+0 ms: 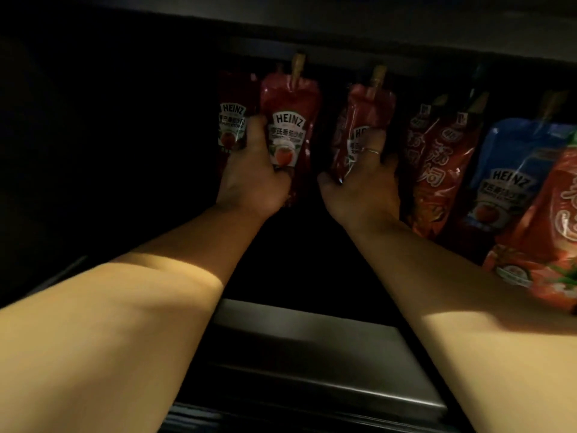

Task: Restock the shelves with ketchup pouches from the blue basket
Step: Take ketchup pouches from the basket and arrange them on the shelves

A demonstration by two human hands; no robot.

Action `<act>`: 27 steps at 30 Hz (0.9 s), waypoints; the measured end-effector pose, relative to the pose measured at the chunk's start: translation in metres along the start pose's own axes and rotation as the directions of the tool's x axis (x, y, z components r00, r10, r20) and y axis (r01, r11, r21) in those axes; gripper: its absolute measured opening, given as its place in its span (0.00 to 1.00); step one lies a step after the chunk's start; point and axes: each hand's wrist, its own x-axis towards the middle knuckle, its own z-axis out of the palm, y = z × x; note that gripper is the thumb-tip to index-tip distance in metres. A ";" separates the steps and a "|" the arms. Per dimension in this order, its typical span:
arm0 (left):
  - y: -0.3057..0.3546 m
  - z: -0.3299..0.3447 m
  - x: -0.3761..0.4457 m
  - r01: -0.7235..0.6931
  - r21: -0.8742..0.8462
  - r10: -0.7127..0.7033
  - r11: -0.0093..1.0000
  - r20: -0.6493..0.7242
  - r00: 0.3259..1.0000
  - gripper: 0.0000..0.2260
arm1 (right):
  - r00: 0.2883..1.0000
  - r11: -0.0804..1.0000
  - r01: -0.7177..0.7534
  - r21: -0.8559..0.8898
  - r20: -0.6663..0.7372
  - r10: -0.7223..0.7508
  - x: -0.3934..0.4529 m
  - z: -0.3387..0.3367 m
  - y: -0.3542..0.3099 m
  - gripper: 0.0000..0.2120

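Seating two Heinz pouches upright in the dim far row of the shelf, both hands at work.
Left hand grips the left ketchup pouch, thumb across its front; right hand grips the second ketchup pouch, fingers curled over its label. Advised: stand each squarely, labels facing near, level with the neighbouring pouches to the right. Blue basket not in view.
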 end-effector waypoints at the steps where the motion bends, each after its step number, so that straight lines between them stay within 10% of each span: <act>1: 0.001 -0.007 -0.001 0.010 0.036 -0.009 0.999 -0.028 1.000 0.32 | 1.000 1.000 -0.009 0.011 0.022 0.008 -0.002 -0.004 -0.002 0.42; 12: 0.031 -0.015 -0.020 -0.102 0.275 0.112 0.956 -0.020 0.993 0.29 | 0.991 0.994 -0.070 0.078 0.123 0.060 0.003 -0.011 -0.009 0.47; 27: 0.012 0.026 -0.007 -0.250 0.014 0.249 0.968 0.051 0.967 0.25 | 1.000 0.987 -0.009 0.163 0.003 0.009 0.008 -0.003 0.005 0.42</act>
